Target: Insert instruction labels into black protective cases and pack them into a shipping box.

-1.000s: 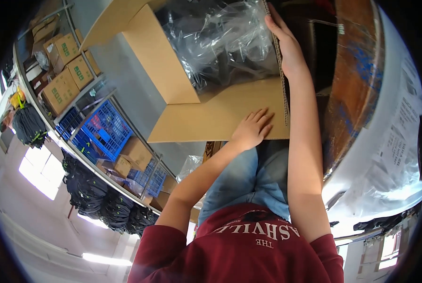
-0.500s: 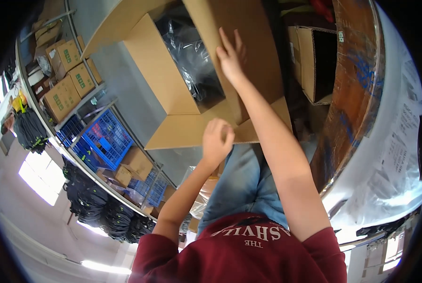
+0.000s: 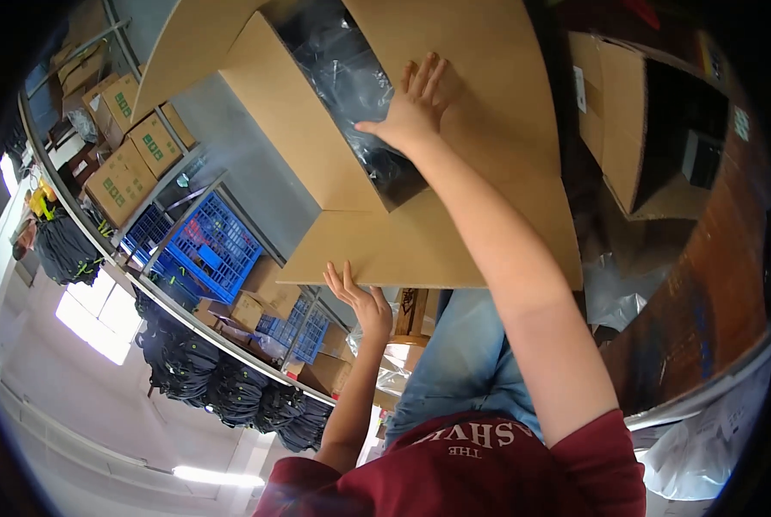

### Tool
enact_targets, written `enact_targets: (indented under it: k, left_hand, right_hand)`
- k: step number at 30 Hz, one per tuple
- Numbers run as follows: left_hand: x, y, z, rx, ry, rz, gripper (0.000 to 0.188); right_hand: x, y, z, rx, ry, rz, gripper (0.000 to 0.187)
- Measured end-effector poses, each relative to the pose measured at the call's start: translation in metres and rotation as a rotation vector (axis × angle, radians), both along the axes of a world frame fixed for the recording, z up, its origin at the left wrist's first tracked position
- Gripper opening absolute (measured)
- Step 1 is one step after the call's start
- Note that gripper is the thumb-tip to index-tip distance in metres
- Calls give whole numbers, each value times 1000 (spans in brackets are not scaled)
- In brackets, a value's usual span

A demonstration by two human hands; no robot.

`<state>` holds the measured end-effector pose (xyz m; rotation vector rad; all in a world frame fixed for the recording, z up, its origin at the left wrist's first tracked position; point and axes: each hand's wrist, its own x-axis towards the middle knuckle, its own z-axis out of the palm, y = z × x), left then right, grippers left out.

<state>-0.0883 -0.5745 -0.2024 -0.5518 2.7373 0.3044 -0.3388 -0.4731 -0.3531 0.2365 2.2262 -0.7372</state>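
Observation:
A large cardboard box (image 3: 291, 121) stands in front of me with its flaps folded outward. Inside it lies something dark wrapped in shiny clear plastic (image 3: 342, 77). My right hand (image 3: 413, 112) is spread over the box's right flap (image 3: 497, 129), its thumb reaching toward the plastic. At the near flap (image 3: 360, 250), my left hand (image 3: 364, 303) has its fingers stretched up to the front edge. Neither hand is holding a thing.
Shelving on the left carries cardboard cartons (image 3: 123, 181) and a blue plastic basket (image 3: 213, 246). Bundles of black cords or straps (image 3: 209, 379) hang beyond it. Another open carton (image 3: 618, 121) stands on the right, near a brown taped surface (image 3: 704, 310).
The right flap now lies folded outward, where before it stood more upright. My right hand has flattened onto it. My left hand went from curled to stretched out and moved down and left.

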Motion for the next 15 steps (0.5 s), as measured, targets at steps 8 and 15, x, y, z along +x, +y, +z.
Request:
enact_targets:
  k: [8, 15]
  left_hand:
    - [1, 8, -5, 76, -10, 67, 58]
    - [-35, 5, -8, 101, -12, 86, 65]
  right_hand:
    - [11, -37, -28, 192, 68, 42, 125]
    - [-5, -46, -45, 333, 22, 127, 122]
